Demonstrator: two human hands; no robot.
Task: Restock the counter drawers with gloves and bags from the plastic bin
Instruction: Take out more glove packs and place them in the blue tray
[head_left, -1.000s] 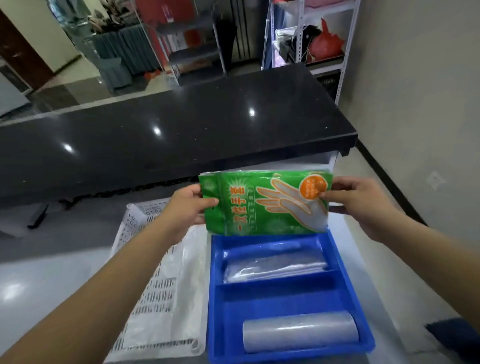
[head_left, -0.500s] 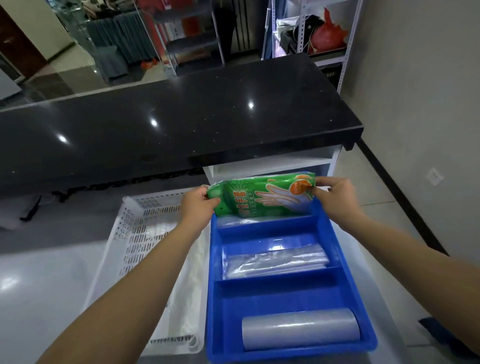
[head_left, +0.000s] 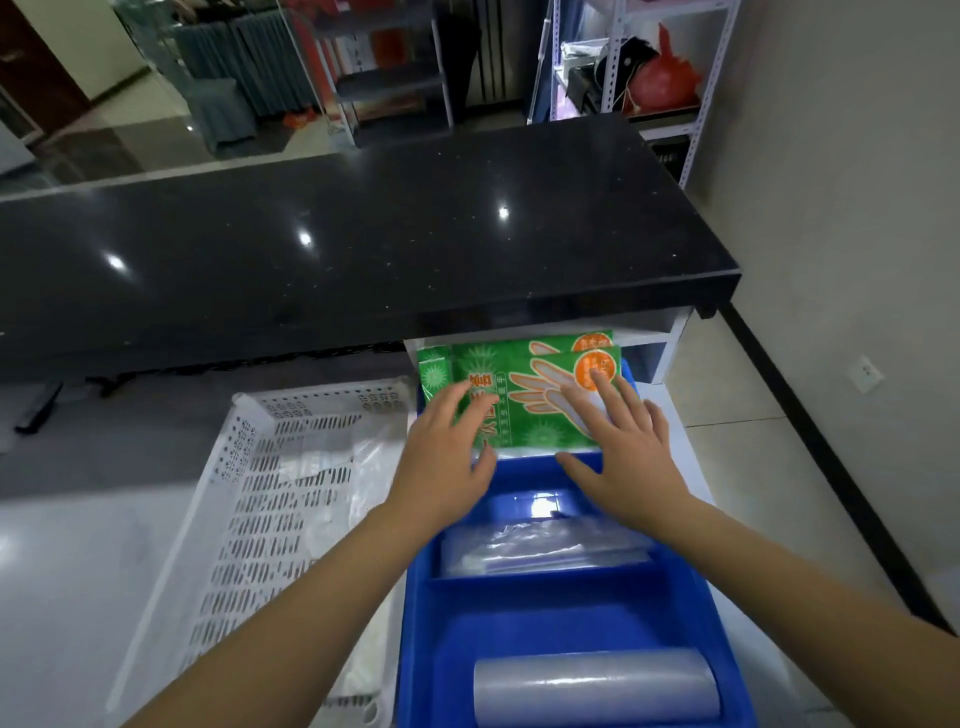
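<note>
Both hands flat, fingers spread, pressing down on the green glove pack (head_left: 524, 400); left hand (head_left: 447, 457) covers the pack's left part, right hand (head_left: 628, 452) its right part, index fingertip on the orange round label; nothing pinched or gripped, palms down, thumbs pointing inward toward each other.

Pack lies flat in the far compartment of the blue drawer tray (head_left: 415, 623), right under the fingers; a second green pack (head_left: 566, 343) shows beneath it, its edge sticking out beyond the fingertips; the far end of that compartment sits under the overhang of the black tabletop (head_left: 363, 234).

Below the wrists, middle compartment: folded clear plastic bags (head_left: 545, 545), partly covered by the right forearm; nearest compartment, closest to the person: a roll of clear bags (head_left: 597, 686) lying crosswise.

Left of the left hand, just beside the blue tray: white perforated plastic bin (head_left: 249, 493), with some clear plastic film (head_left: 363, 467) inside it near the left wrist; cannot tell what else is in it.

Beyond the hands: glossy black tabletop with ceiling-light reflections; a white cabinet frame (head_left: 670, 343) under its right end, past the right hand.

Far behind: a metal shelf rack (head_left: 618, 62) with a red bag (head_left: 665, 78) on it; right of the right hand, beige wall with a white socket (head_left: 865, 373); tiled floor below it.
</note>
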